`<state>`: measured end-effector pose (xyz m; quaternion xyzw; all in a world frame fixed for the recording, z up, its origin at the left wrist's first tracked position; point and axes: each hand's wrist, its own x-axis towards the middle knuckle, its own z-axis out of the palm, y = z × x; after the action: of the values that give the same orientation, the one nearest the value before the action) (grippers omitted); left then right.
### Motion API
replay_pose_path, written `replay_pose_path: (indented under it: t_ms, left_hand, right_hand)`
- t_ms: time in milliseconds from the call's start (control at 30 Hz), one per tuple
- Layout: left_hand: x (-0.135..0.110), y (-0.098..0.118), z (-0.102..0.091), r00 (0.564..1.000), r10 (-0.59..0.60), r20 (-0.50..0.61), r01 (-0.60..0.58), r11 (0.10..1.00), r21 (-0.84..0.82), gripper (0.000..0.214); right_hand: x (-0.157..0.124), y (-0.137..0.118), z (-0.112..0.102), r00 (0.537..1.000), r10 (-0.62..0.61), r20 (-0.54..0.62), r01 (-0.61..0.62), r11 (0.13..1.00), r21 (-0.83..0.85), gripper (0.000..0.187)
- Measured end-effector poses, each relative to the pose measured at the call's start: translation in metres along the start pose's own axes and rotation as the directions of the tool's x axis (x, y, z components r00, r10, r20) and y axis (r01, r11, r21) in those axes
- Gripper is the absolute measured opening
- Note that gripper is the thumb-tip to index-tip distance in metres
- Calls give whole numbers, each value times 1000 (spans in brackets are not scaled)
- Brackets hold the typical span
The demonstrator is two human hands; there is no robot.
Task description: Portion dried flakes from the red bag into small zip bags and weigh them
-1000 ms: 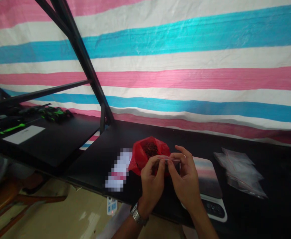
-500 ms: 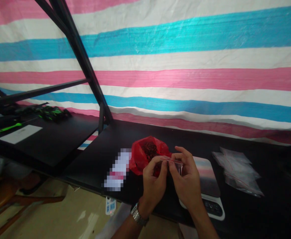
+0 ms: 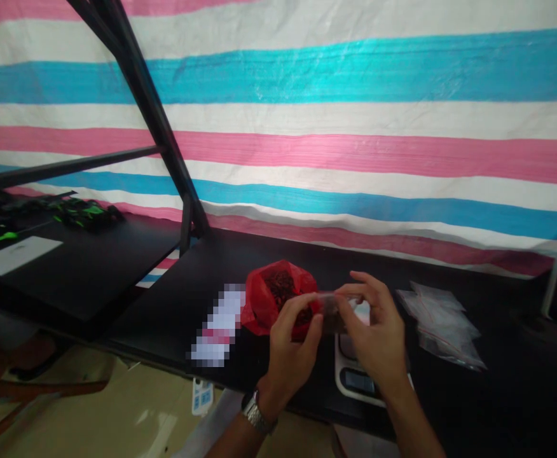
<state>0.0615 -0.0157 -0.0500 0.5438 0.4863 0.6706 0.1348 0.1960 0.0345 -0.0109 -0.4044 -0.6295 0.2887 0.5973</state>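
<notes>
Head view: a striped tarpaulin [image 3: 307,83] hangs behind a black table [image 3: 154,331]. On it sit one red plastic bag [image 3: 259,315] of dark granules [image 3: 280,286], one stack of clear zip bags [image 3: 438,324] and one digital scale [image 3: 357,381]. The left hand [image 3: 290,356] and right hand [image 3: 374,324] together pinch one small clear bag [image 3: 330,312] between their fingertips [image 3: 362,278], apparently to keep it raised off the table, just beside the red bag.

Black desk [image 3: 164,305] carrying a red plastic bag [image 3: 264,312], a pixelated blurred item [image 3: 219,324], a digital scale [image 3: 357,381], and a pile of clear zip bags [image 3: 438,324].
</notes>
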Motion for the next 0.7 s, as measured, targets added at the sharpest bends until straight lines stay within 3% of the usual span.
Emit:
replay_pose_path:
  t_ms: [100, 200, 300, 367, 433, 500, 567, 700]
  left_hand:
    - [-3, -4, -3, 999, 10, -37, -8, 998, 59, 26]
    - [-1, -9, -5, 995, 62, -81, -56, 995, 77, 22]
    - [3, -12, -5, 990, 93, -105, -85, 993, 83, 21]
    - [5, -12, -4, 988, 105, -114, -96, 991, 88, 21]
    - [6, -12, -3, 986, 116, -118, -105, 990, 99, 21]
    - [6, -12, -2, 984, 124, -129, -109, 987, 118, 22]
    - [5, -12, -3, 980, 140, -140, -120, 982, 145, 21]
    - [4, -13, -6, 967, 237, -93, -212, 952, 221, 23]
  right_hand:
    - [38, 4, -16, 981, -110, -157, 94, 990, -108, 31]
    - [63, 16, -22, 969, -151, -196, 111, 973, -201, 30]
    - [63, 31, -20, 997, -19, -74, -5, 950, -313, 30]
    - [55, 38, -20, 993, 115, 36, -101, 955, -278, 36]
    - [48, 43, -31, 982, 179, 55, -166, 968, -187, 43]
    - [44, 48, -55, 982, 183, -37, -187, 968, -170, 45]
    - [41, 56, -90, 969, 183, -164, -222, 938, -267, 43]
    - [34, 74, -155, 930, 210, -301, -357, 713, -604, 43]
